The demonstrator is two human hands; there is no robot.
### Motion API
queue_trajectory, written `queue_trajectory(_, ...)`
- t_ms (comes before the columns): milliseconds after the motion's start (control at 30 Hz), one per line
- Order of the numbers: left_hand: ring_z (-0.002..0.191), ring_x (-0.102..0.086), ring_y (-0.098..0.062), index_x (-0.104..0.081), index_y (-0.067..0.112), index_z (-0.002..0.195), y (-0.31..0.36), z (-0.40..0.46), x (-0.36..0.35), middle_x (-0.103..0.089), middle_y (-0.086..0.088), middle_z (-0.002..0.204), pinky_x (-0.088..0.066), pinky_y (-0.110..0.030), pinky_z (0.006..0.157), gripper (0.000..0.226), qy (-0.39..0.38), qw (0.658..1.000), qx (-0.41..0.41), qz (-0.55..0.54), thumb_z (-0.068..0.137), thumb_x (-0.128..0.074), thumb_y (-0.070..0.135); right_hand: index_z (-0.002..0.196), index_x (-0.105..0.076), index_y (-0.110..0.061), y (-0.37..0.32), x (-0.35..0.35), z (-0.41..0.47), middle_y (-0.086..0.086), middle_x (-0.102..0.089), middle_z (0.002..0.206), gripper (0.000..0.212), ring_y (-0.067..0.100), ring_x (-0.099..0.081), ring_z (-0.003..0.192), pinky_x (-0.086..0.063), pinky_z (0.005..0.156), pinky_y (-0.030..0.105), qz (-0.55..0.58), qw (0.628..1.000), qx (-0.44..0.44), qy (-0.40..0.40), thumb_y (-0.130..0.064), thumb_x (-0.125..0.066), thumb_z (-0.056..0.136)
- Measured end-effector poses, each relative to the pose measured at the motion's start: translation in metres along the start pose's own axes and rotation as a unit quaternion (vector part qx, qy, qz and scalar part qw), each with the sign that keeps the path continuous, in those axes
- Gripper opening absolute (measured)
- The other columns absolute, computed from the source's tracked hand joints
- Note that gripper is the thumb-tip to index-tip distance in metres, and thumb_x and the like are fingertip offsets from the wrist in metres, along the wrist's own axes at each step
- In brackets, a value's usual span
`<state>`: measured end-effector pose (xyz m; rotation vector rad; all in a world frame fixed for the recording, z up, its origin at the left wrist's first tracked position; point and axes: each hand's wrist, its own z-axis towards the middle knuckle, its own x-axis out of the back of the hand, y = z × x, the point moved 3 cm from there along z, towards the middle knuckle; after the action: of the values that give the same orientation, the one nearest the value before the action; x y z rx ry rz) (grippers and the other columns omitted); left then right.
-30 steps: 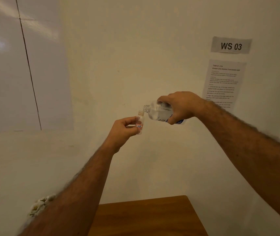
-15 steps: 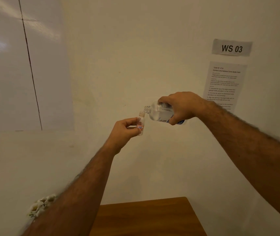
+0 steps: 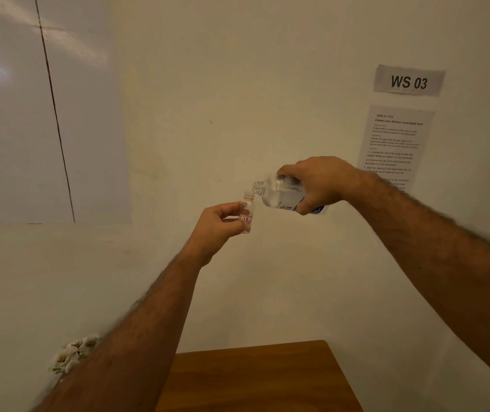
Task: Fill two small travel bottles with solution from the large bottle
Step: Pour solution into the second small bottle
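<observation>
Little has moved since the earlier frames: both my hands hold the same pose in front of the wall, and the big bottle's mouth sits a touch closer over the small one.

From the head view, my left hand [image 3: 217,226] pinches the small bottle [image 3: 246,214] between thumb and fingertips, closed on its lower body. It stands upright, uncapped, its neck clear above my fingers, and a red-edged label reading "7B" faces me just right of my thumb. Whether any liquid is in it I cannot tell.

My right hand [image 3: 319,184] is wrapped firmly around the large bottle [image 3: 282,194], gripping its rear half, so the clear shoulder and threaded neck stick out to the left of my knuckles. It is tipped nearly level, mouth pointing left and slightly down. That mouth sits just above and a little right of the small bottle's opening, very near; I cannot tell whether they touch. A stream, if any, is too fine to see.

Both bottles are held in the air, well above the wooden table [image 3: 255,379], whose far edge and right corner show at the bottom. On the wall [image 3: 208,84] hang a "WS 03" sign [image 3: 408,81] and, below it, a printed sheet [image 3: 395,141] partly behind my right wrist. Small white flowers [image 3: 72,353] peek out beside my left forearm.
</observation>
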<state>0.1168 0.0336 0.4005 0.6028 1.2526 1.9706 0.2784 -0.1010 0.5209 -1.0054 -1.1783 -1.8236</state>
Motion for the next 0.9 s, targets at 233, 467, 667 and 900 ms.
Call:
queue_trajectory(233,0.085,-0.071,-0.015,-0.069,0.016,0.111,-0.0006,0.0005,0.0007,-0.073,0.001,0.099,-0.058,-0.027,0.081,0.039,-0.003,1.000,-0.004,-0.004,0.079,-0.070,-0.007,0.138,-0.037,-0.033,0.0003,0.0022,0.0013,-0.006,-0.059,0.109,0.084,0.016,-0.055,0.089,-0.043,0.066,0.029,-0.007,1.000,0.002,-0.001,-0.051,-0.074,0.065)
queue_trajectory(467,0.085,-0.071,-0.012,-0.066,0.012,0.117,-0.0011,-0.0013,0.0033,-0.072,-0.001,0.105,-0.055,-0.020,0.074,0.042,-0.001,1.000,-0.002,0.002,0.079,-0.070,-0.006,0.138,-0.038,-0.032,-0.0029,0.0023,0.0022,-0.006,-0.059,0.111,0.083,0.016,-0.056,0.089,-0.041,0.065,0.029,-0.004,1.000,0.006,-0.006,-0.050,-0.075,0.066)
queue_trajectory(667,0.084,-0.071,-0.013,-0.065,0.007,0.119,-0.0008,-0.0023,0.0046,-0.072,-0.003,0.105,-0.056,-0.022,0.075,0.043,0.002,1.000,-0.003,0.003,0.080,-0.068,-0.009,0.137,-0.038,-0.034,-0.0041,0.0029,0.0025,-0.007,-0.059,0.108,0.084,0.016,-0.055,0.089,-0.049,0.069,0.033,-0.006,1.000,0.004,-0.005,-0.051,-0.075,0.063)
queue_trajectory(900,0.081,-0.071,-0.011,-0.068,0.011,0.114,0.0002,-0.0035,0.0046,-0.073,0.003,0.098,-0.056,-0.021,0.073,0.040,0.000,1.000,-0.007,-0.003,0.079,-0.066,-0.009,0.136,-0.038,-0.034,-0.0038,0.0037,0.0030,-0.007,-0.058,0.108,0.083,0.017,-0.055,0.088,-0.048,0.070,0.033,-0.011,1.000,0.005,-0.009,-0.052,-0.074,0.063)
